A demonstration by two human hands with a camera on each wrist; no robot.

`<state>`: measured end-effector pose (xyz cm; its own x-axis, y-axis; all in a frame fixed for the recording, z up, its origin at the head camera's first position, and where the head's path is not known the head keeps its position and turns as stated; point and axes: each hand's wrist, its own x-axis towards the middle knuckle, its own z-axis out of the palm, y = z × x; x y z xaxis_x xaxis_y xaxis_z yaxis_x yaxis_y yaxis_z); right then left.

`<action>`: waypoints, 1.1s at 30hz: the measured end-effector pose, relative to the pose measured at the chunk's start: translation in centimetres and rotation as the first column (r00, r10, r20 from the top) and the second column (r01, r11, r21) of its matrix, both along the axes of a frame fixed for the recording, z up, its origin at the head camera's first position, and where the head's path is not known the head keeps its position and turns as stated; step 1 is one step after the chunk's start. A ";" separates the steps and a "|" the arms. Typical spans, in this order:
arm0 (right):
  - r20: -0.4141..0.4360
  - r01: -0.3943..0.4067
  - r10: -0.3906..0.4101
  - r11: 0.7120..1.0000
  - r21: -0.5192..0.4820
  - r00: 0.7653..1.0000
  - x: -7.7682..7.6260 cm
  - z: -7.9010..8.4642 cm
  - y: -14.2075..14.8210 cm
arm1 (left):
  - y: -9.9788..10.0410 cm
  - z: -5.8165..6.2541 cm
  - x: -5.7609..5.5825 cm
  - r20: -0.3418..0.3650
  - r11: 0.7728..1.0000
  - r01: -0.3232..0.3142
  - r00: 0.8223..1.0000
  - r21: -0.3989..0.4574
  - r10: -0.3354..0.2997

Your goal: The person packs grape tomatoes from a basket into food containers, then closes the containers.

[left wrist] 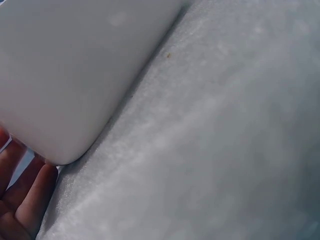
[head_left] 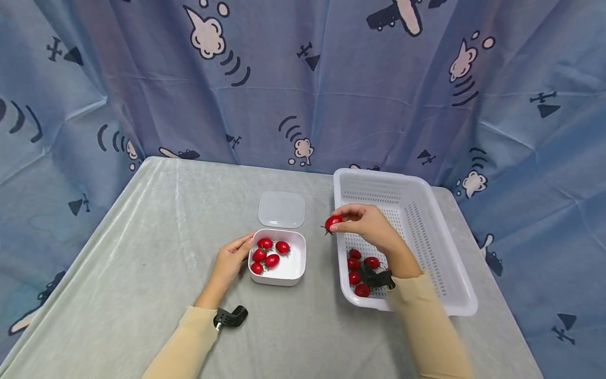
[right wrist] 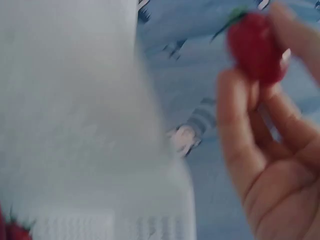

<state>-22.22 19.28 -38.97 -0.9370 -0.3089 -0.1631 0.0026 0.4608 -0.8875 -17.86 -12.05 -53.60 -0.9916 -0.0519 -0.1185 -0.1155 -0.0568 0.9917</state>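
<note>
Right hand [head_left: 366, 226] has a cherry tomato [head_left: 333, 223] pinched near the basket [head_left: 342, 266] rim; left hand [head_left: 230, 263] (fingers pretty relaxed) touches the white box [head_left: 276, 281] holding five more.

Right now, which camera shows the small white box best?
The head view: it shows the small white box from above, open, with five tomatoes inside. The left wrist view shows only part of its outer wall, close up; the right wrist view doesn't show it.

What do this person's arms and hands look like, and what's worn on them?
The left hand and right hand are ungloved. The left sleeve and right sleeve are plain, long and beige. The left wrist camera and right wrist camera are curved and black.
</note>
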 end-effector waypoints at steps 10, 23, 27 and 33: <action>0.006 0.066 -0.065 0.998 -0.004 0.998 1.4 1.6 -5.1 | 0.1 0.2 -0.1 -0.013 1.000 -0.003 1.000 -0.002 0.003; 0.040 0.062 -0.063 0.998 0.013 0.997 2.2 0.3 -8.9 | 0.0 0.0 0.0 -0.006 1.000 -0.001 1.000 -0.002 0.001; 0.021 0.139 -0.139 0.990 0.014 0.990 2.6 0.2 -10.2 | 0.0 0.0 0.0 -0.017 1.000 -0.012 1.000 -0.015 0.011; -0.048 0.221 -0.220 0.975 0.028 0.974 3.2 -0.8 -11.9 | 0.2 0.0 0.1 -0.032 1.000 -0.022 0.999 -0.009 0.022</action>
